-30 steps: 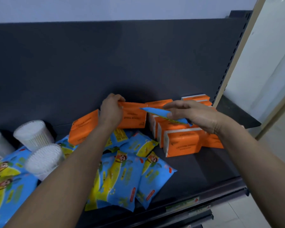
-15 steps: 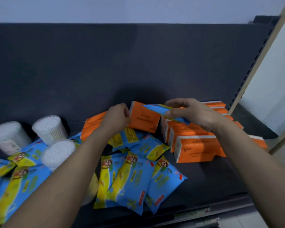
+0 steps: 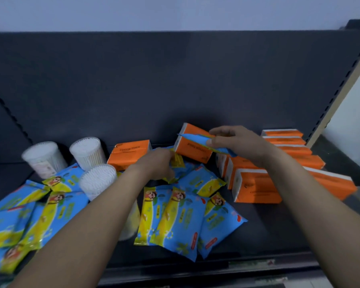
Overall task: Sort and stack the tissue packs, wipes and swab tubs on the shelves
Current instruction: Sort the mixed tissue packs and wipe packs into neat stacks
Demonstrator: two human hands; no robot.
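Shelf (image 3: 279, 229) bare front-right; right hand (image 3: 237, 142) pinches wipes pack (image 3: 195, 138), left hand (image 3: 156, 163) grip unclear.

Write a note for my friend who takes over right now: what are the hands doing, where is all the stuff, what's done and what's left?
Right hand: pinches a blue wipes pack, held above the shelf.
Left hand: down among the loose wipes packs; its grip is too blurred to tell.
Done: a row of orange tissue packs stands at the right.
Left: the tilted tissue pack and the stray tissue pack must join the row. The loose wipes packs need stacking, and so do the swab tubs at the left.
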